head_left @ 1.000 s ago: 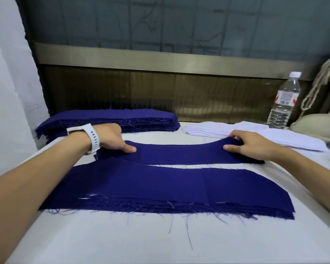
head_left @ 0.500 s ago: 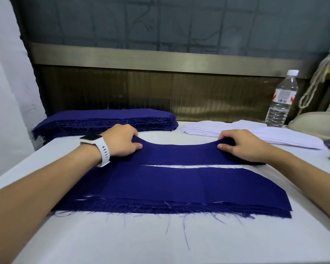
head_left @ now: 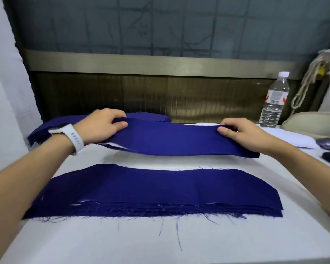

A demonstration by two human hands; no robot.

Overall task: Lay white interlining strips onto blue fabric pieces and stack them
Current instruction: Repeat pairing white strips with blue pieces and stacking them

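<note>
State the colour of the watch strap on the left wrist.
The watch strap is white; head view.

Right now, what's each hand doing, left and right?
Left hand: closed, pinching the left end of the long dark blue fabric strip.
Right hand: closed, pinching the same strip's right end.

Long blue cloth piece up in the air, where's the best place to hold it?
The long, floppy blue fabric piece sags in the middle, so probably take its two short ends, one grip each, from the near side, as the left hand and right hand pinch it now. A single grip would likely let it fold.
</note>
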